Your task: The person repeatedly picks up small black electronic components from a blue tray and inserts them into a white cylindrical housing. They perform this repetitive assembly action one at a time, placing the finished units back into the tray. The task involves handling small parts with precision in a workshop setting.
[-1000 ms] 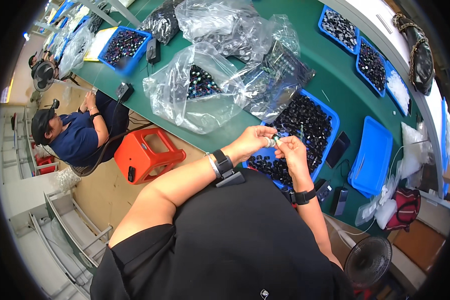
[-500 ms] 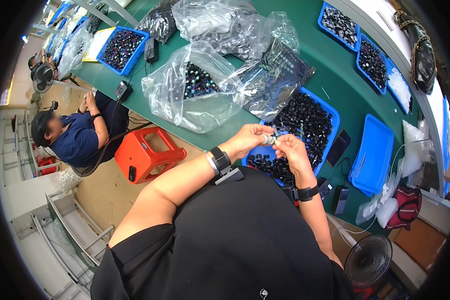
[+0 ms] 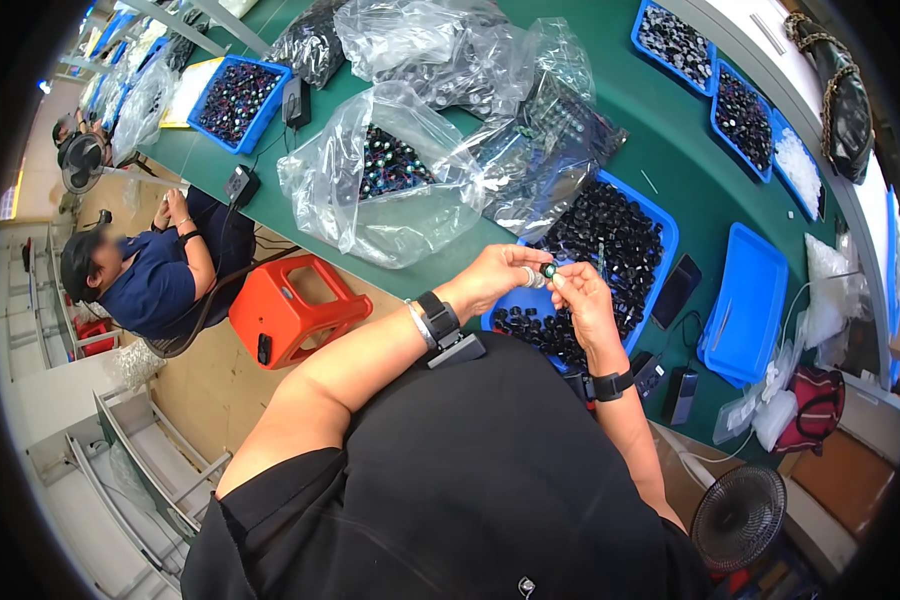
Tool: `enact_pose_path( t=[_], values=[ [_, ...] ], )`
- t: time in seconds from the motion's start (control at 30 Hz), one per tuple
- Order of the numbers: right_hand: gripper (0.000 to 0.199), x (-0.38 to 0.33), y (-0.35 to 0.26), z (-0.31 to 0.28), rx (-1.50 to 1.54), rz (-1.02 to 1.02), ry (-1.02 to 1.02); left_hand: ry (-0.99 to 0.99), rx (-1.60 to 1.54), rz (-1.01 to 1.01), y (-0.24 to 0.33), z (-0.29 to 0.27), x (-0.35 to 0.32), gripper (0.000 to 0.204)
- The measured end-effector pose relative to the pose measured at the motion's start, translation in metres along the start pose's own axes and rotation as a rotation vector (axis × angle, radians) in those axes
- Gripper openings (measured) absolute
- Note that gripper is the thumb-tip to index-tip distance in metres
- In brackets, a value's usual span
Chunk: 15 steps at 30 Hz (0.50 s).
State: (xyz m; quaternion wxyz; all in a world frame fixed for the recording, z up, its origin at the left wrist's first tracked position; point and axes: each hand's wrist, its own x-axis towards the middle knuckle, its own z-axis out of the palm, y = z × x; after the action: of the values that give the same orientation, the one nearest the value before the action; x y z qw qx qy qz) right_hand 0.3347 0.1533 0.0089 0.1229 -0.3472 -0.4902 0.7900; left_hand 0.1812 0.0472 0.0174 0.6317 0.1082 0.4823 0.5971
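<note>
- Room: workshop floor, tan. Green worktop (image 3: 620, 90) crosses the view. Clock directions run from the two hands as dial centre, 12 at the top of view.
- Left hand (image 3: 495, 277): fingers drawn together, narrow, thumb and fingertips on a small dark part (image 3: 548, 270). Pale silvery ring-like pieces show by the fingers; cannot tell whether worn or held.
- Right hand (image 3: 588, 298): thumb and forefinger pinched on the same part from the 4 o'clock side; other fingers curled.
- Part: at dial centre, between the two sets of fingertips, greenish glint, details too small to read. Held above the edge of a blue bin (image 3: 522, 301).
- Bin: extends toward 2 and 3 o'clock, holding many black pieces (image 3: 610, 225).
- 12 o'clock: plastic bag (image 3: 540, 165) with dark contents, touching the bin's far edge.
- 10 o'clock: open clear bag (image 3: 405, 230), dark parts inside; farther out, a blue tray of small dark parts (image 3: 238, 103).
- 1 to 2 o'clock, well apart: three blue trays in a row, two with dark parts, one with white pieces (image 3: 798, 172).
- 3 o'clock: black phone-like slab (image 3: 677, 291) just beside the bin, then blue trays, stacked (image 3: 742, 300).
- 9 o'clock: red stool (image 3: 295, 310); beyond it, a seated co-worker (image 3: 160, 280) in navy.
- 5 o'clock: black fan (image 3: 738, 520).
</note>
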Motion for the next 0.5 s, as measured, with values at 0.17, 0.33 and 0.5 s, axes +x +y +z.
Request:
enact_pose_path(
  t=[0.17,0.33,0.5],
  values=[
    [0.013,0.001,0.002,-0.003,-0.004,0.002,0.021,0.000,0.022,-0.001,0.000,0.003,0.003,0.036],
    [0.008,0.007,-0.001,0.003,-0.150,0.038,0.017,0.060,0.080,0.038,-0.007,0.003,0.004,0.025],
    [0.012,0.001,0.008,0.000,-0.263,0.045,0.026,0.164,0.308,0.063,-0.018,0.005,0.010,0.022]
  ],
)
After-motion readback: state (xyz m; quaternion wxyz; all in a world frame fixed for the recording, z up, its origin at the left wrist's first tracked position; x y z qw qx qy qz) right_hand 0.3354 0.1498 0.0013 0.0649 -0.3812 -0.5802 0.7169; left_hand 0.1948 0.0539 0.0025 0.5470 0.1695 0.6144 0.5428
